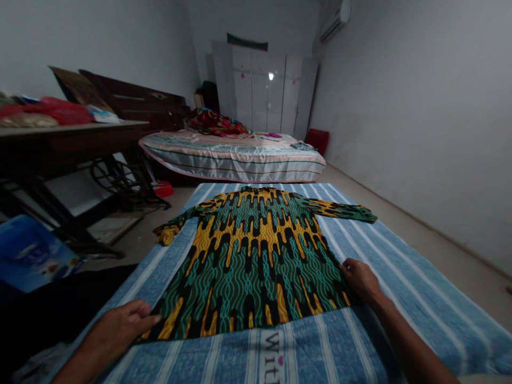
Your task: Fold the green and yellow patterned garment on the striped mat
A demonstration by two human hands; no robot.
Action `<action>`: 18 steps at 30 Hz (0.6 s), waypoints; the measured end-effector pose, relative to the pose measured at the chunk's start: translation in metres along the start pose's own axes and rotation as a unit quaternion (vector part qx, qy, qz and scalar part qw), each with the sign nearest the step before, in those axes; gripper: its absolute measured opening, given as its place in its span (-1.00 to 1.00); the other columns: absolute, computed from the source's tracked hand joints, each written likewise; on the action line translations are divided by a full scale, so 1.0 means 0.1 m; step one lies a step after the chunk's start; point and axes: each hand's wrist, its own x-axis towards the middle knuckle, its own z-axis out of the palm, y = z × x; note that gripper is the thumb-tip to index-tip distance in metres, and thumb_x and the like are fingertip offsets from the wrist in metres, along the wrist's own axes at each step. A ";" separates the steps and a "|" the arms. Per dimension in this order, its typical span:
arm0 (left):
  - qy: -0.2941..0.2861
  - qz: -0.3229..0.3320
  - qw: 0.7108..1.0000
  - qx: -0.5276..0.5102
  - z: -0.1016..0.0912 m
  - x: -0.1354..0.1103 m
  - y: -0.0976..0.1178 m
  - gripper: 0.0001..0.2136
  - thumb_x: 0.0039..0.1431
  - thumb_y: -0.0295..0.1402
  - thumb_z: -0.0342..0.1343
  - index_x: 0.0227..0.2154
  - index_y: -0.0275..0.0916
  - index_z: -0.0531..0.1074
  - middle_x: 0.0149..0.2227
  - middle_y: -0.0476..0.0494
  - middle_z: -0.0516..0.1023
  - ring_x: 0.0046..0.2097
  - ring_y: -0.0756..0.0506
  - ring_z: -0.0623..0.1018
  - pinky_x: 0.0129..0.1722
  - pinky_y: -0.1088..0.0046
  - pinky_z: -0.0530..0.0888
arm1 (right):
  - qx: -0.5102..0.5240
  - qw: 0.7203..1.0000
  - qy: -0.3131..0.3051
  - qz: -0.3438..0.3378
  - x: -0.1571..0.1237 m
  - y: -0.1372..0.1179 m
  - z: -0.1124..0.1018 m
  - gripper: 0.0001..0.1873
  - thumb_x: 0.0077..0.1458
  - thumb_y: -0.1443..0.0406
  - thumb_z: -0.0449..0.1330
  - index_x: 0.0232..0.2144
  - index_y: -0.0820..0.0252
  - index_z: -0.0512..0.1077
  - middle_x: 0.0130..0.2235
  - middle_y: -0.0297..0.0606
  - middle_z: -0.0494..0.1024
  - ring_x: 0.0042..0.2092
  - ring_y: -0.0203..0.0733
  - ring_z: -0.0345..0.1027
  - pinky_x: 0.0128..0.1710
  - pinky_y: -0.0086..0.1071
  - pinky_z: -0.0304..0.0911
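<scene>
A long-sleeved shirt (256,250) patterned in black, yellow and green lies spread flat on a blue-and-white striped cloth (404,272). Its collar points away from me, and both sleeves stretch out to the sides, the left one bent and bunched at its cuff. At the near left corner of the hem, my left hand (127,322) is closed, thumb and fingers pinching the fabric. My right hand (362,278) grips the shirt's right side edge a little above the hem, fingers curled. Printed letters on the cloth show just below the hem.
Beyond the cloth stands a bed (240,160) with a red floral blanket (218,124). A sewing machine table (76,133) with a treadle wheel is at left, bearing red bags. Below it sits a blue box (34,253). White wardrobes (264,90) line the back wall.
</scene>
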 end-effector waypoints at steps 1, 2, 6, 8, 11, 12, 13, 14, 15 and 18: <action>-0.006 -0.001 1.000 -0.010 0.00 0.00 0.00 -0.56 -0.42 0.15 -0.03 -0.68 -0.16 0.18 -0.71 0.09 0.24 -0.52 -0.06 0.30 -0.48 0.49 0.21 | -0.006 1.000 -0.001 -0.002 0.00 0.00 0.00 -0.69 0.20 0.20 -0.05 -0.26 0.15 0.46 -0.24 -0.15 0.56 -0.18 -0.16 0.42 -0.37 -0.45 0.12; -0.009 -0.004 1.000 -0.017 0.00 0.00 0.00 -0.57 -0.42 0.14 -0.02 -0.68 -0.16 0.20 -0.71 0.09 0.25 -0.52 -0.07 0.30 -0.48 0.49 0.21 | -0.014 1.000 -0.001 -0.003 -0.01 0.00 0.00 -0.69 0.20 0.20 -0.05 -0.25 0.15 0.46 -0.24 -0.15 0.56 -0.18 -0.16 0.42 -0.38 -0.45 0.11; 0.000 -0.005 1.000 -0.005 -0.02 -0.02 0.02 -0.60 -0.40 0.10 -0.01 -0.66 -0.17 0.24 -0.68 0.06 0.32 -0.48 -0.10 0.34 -0.44 0.48 0.23 | -0.059 0.998 0.007 -0.013 -0.03 -0.01 0.03 -0.66 0.23 0.18 -0.09 -0.23 0.16 0.44 -0.26 -0.13 0.56 -0.22 -0.15 0.44 -0.42 -0.43 0.09; 0.001 -0.008 1.000 0.002 -0.01 -0.01 0.02 -0.61 -0.40 0.09 -0.02 -0.68 -0.16 0.22 -0.68 0.06 0.32 -0.47 -0.11 0.35 -0.43 0.47 0.23 | -0.081 0.996 0.014 -0.023 -0.06 -0.02 0.04 -0.64 0.24 0.17 -0.13 -0.23 0.16 0.42 -0.29 -0.12 0.56 -0.24 -0.14 0.45 -0.43 -0.43 0.08; -0.001 -0.006 1.000 0.007 0.01 0.02 -0.02 -0.62 -0.40 0.09 -0.02 -0.69 -0.15 0.20 -0.69 0.07 0.28 -0.49 -0.10 0.34 -0.43 0.47 0.22 | -0.113 0.993 0.022 -0.028 -0.11 -0.02 0.06 -0.62 0.25 0.16 -0.16 -0.22 0.17 0.40 -0.32 -0.10 0.56 -0.27 -0.11 0.46 -0.45 -0.41 0.06; -0.003 -0.004 1.000 0.004 0.02 0.03 -0.03 -0.62 -0.40 0.09 -0.02 -0.69 -0.15 0.19 -0.69 0.07 0.27 -0.50 -0.09 0.32 -0.44 0.47 0.22 | -0.122 0.992 0.026 -0.029 -0.13 -0.01 0.07 -0.62 0.26 0.15 -0.17 -0.22 0.17 0.40 -0.32 -0.10 0.56 -0.28 -0.11 0.46 -0.46 -0.41 0.05; -0.004 -0.003 1.000 -0.004 0.03 0.04 -0.05 -0.62 -0.40 0.08 -0.02 -0.68 -0.15 0.18 -0.69 0.08 0.25 -0.50 -0.08 0.31 -0.44 0.47 0.21 | -0.129 0.991 0.030 -0.028 -0.14 -0.01 0.07 -0.61 0.26 0.15 -0.17 -0.22 0.17 0.39 -0.32 -0.09 0.56 -0.28 -0.11 0.46 -0.46 -0.41 0.05; -0.004 -0.002 1.000 -0.013 0.04 0.05 -0.07 -0.62 -0.39 0.09 -0.03 -0.68 -0.15 0.18 -0.69 0.08 0.24 -0.51 -0.08 0.30 -0.45 0.48 0.21 | -0.135 0.990 0.034 -0.028 -0.15 0.00 0.08 -0.61 0.26 0.15 -0.18 -0.22 0.17 0.39 -0.33 -0.09 0.56 -0.28 -0.10 0.46 -0.46 -0.41 0.04; -0.006 -0.002 1.000 -0.021 0.05 0.05 -0.08 -0.61 -0.39 0.09 -0.03 -0.67 -0.15 0.17 -0.69 0.09 0.23 -0.52 -0.07 0.30 -0.46 0.48 0.21 | -0.139 0.989 0.037 -0.028 -0.17 0.00 0.08 -0.61 0.26 0.14 -0.18 -0.22 0.17 0.39 -0.33 -0.09 0.56 -0.28 -0.10 0.46 -0.47 -0.41 0.04; 0.008 0.010 1.000 0.000 0.05 0.01 -0.07 -0.61 -0.35 0.11 -0.05 -0.66 -0.15 0.18 -0.67 0.08 0.26 -0.51 -0.08 0.32 -0.46 0.48 0.22 | -0.155 0.987 0.039 -0.031 -0.19 0.00 0.07 -0.61 0.27 0.15 -0.19 -0.22 0.16 0.39 -0.33 -0.08 0.56 -0.29 -0.07 0.46 -0.48 -0.39 0.03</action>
